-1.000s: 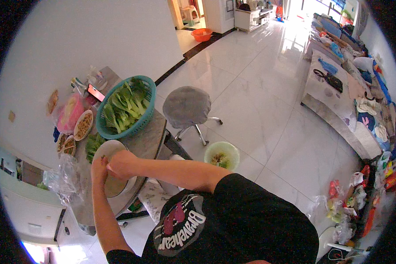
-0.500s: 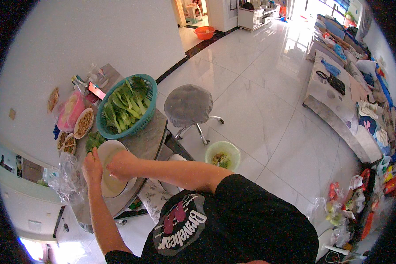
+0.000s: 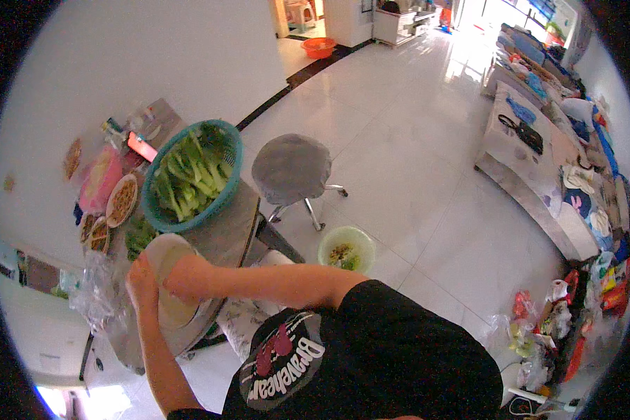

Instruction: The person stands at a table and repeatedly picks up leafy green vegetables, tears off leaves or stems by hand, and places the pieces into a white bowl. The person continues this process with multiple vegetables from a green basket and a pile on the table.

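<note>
Right forearm (image 3: 273, 285), crossing a rounded white bowl (image 3: 178, 312) on the grey tabletop (image 3: 225, 222); bowl pale inside. Left hand (image 3: 142, 283) at its rim, right hand (image 3: 183, 277) above; fingers of both: cannot tell. Adjacent: crumpled clear plastic bag (image 3: 98, 288), loose greens (image 3: 141, 238). Beyond: teal perforated plastic basket (image 3: 204, 218) of leafy stalks (image 3: 192, 171).

Right grip (image 3: 182, 277), fingertips hidden

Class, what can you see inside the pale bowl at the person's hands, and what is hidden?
The bowl shows a pale interior, too blurred to tell whether it holds liquid. The right hand covers part of it, so anything beneath that hand cannot be seen.
</note>
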{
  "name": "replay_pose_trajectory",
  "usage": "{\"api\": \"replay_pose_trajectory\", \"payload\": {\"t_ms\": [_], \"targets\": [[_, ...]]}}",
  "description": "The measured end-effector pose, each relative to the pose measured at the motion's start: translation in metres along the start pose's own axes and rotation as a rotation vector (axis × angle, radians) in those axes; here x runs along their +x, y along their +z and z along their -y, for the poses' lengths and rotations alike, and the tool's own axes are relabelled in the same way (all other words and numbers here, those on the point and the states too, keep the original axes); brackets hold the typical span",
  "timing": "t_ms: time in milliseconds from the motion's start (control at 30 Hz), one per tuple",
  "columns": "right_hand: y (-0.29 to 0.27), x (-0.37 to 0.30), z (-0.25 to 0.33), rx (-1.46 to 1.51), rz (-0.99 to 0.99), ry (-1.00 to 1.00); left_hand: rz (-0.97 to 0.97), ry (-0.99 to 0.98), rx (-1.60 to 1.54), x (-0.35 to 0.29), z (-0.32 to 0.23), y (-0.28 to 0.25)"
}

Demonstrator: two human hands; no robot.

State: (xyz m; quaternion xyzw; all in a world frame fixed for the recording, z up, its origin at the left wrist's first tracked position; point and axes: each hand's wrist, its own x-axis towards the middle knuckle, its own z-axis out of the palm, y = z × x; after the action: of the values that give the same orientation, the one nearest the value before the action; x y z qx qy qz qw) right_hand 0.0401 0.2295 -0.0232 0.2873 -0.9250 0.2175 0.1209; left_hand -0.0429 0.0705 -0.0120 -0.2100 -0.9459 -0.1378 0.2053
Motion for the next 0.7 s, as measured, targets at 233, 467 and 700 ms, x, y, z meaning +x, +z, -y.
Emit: {"api": "replay_pose_trajectory", "payload": {"t_ms": [233,467,700], "targets": [[0.003,-0.005,0.004,0.002,0.045,0.028,0.131,-0.165,-0.154,-0.018,-0.010,-0.009],[0.002,-0.007,0.012,0.059,0.182,0.074,0.116,-0.099,-0.020,-0.024,-0.001,-0.008],[-0.001,-0.004,0.002,0.112,0.179,0.054,0.156,-0.182,-0.057,-0.015,0.005,-0.017]]}}
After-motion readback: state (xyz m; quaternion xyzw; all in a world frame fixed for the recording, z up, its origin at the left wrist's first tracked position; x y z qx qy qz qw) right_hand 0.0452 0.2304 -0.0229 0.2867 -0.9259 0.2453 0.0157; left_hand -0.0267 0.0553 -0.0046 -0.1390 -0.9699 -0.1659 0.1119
